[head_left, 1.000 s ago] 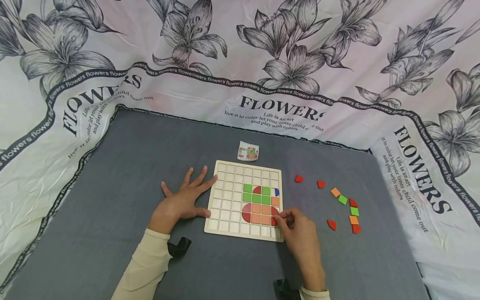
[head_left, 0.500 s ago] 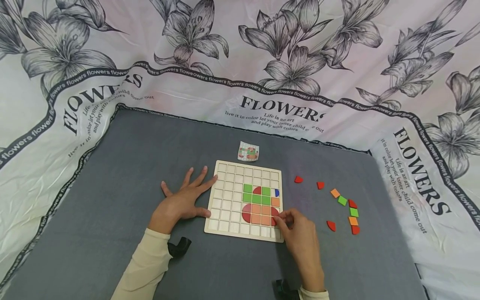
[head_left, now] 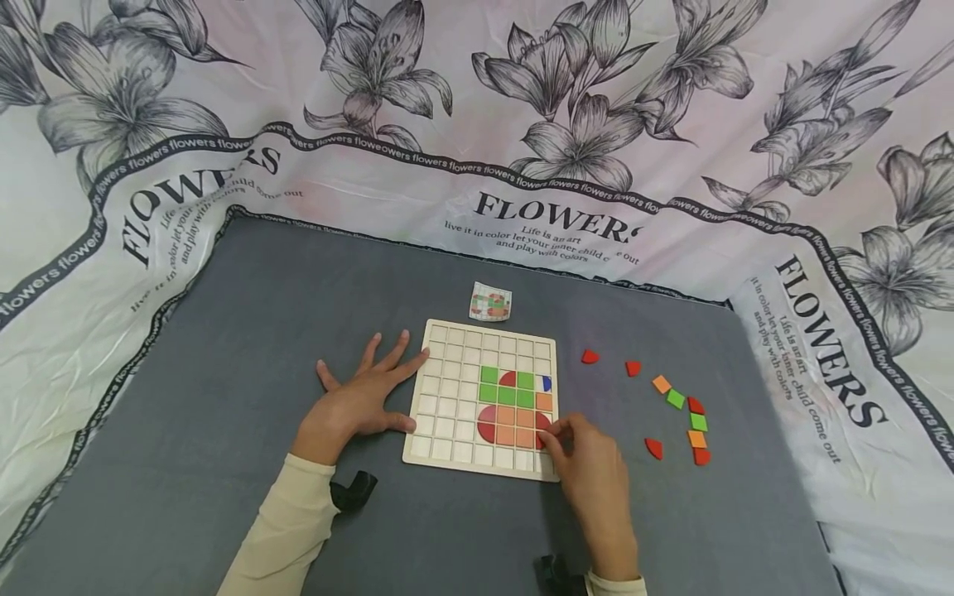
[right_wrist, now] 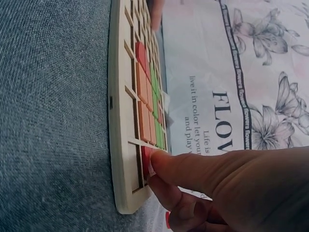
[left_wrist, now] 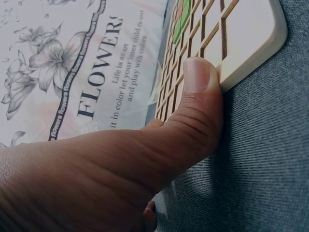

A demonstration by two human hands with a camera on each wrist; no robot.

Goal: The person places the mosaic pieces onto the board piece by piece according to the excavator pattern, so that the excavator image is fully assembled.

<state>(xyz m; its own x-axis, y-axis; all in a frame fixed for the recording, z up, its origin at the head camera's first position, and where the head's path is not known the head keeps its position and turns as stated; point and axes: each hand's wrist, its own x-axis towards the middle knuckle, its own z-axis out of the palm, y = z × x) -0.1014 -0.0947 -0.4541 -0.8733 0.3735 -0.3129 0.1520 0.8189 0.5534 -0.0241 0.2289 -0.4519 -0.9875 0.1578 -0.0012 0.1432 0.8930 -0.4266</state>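
A pale wooden grid board (head_left: 445,386) lies flat on the grey cloth, with green, orange, red and blue tiles set in its cells. My left hand (head_left: 359,406) has its fingers spread at the board's left side. Its thumb (left_wrist: 200,96) touches the board's edge. At the right side, my right hand (head_left: 594,465) pinches a red quarter-circle tile (right_wrist: 146,161) between thumb and forefinger, down in a cell in the row above the bottom one. The fingertips partly cover that tile. Directly above it sits another red quarter-circle tile (head_left: 542,421), beside the orange squares (head_left: 515,426).
Behind the board lies a small printed card (head_left: 490,302) with a coloured grid pattern. Loose tiles lie to the right: red quarter-circles (head_left: 653,449), green squares (head_left: 675,398) and orange squares (head_left: 661,384). A flower-printed cloth (head_left: 417,194) borders the back and sides.
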